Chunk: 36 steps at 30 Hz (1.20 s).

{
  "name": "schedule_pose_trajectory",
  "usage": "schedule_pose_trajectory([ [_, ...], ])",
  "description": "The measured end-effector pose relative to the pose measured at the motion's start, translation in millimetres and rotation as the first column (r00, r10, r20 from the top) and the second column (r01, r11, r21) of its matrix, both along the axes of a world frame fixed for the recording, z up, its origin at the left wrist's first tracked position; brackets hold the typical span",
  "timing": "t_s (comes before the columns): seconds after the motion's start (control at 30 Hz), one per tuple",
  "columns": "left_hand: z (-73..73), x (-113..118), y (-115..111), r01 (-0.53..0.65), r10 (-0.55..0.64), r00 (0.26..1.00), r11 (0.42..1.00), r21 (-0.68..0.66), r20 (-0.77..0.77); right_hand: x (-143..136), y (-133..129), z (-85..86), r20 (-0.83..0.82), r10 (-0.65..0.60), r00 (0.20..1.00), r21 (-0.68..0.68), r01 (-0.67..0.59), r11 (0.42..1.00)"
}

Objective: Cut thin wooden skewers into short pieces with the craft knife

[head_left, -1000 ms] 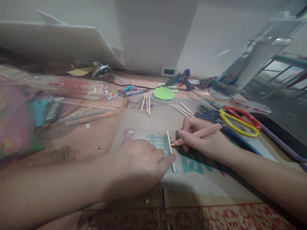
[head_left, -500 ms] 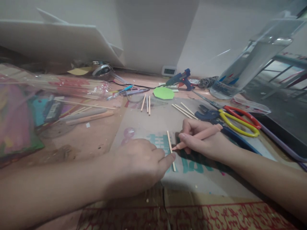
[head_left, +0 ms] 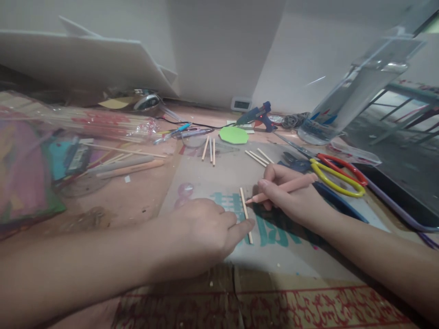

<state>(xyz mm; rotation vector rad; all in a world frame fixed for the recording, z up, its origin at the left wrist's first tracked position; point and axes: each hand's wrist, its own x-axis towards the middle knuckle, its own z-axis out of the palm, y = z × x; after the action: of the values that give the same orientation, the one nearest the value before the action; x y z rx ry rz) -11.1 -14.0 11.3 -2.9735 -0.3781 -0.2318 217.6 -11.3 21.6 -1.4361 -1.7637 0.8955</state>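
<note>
peach-coloured slender pen (head_left: pixel 302 182) shifted toward twelve along pale, thin wooden stick (head_left: pixel 244 207)

directions are read on a dial centred on the stick, twelve pointing away from the person. compared with half a second ago, the pen's tip sits nearer the stick's far end; the view has also shifted slightly. judgement: the point being worked has moved farther from the steadying fingertip. no mark on the wood can be made out.

right hand (head_left: pixel 294 197), at two o'clock: closed around the pen in a writing grip, tip just beside the stick's right edge; contact cannot be confirmed.

left hand (head_left: pixel 202 233), between eight and nine: palm down, fingers mostly curled, one fingertip laid across the stick's near half. whether a thumb pinches from beneath cannot be told.

stick lies on a greyish flat sheet (head_left: pixel 222 178) of unclear material, over teal lettering. yellow-and-red-handled metal scissors (head_left: pixel 338 179) lie between two and three.
</note>
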Motion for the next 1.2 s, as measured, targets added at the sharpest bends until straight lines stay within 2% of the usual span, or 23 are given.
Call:
schedule_pose_trajectory([
  [0.3, -5.9, -0.6, 3.5, 0.016, -0.015, 0.999, 1.0, -0.026, 0.044, -3.7, 1.7, 1.8, 0.066, 0.037, 0.997, -0.016, -0.036, 0.999],
  [0.57, -3.6, 0.5, 2.4, -0.008, 0.008, 1.0, 0.999, -0.047, -0.013, -3.3, 2.6, 1.1, 0.053, -0.035, 0.998, 0.035, 0.033, 0.999],
  [0.77, -2.5, 0.7, 2.7, -0.004, 0.001, 0.998, 0.998, -0.063, -0.056, -3.9, 1.1, 1.1, 0.025, 0.035, 0.999, -0.02, -0.035, 0.999],
  [1.03, -2.0, 0.0, 0.6, -0.028, 0.026, 0.999, 0.999, -0.038, -0.048, -2.9, 4.8, -2.0, 0.076, -0.041, 0.996, 0.091, 0.034, 0.995],
  [1.2, -3.5, 0.8, 1.8, -0.03, 0.028, 0.999, 0.999, -0.04, -0.035, -3.2, 3.6, -0.8, 0.061, -0.023, 0.998, 0.063, 0.02, 0.998],
])
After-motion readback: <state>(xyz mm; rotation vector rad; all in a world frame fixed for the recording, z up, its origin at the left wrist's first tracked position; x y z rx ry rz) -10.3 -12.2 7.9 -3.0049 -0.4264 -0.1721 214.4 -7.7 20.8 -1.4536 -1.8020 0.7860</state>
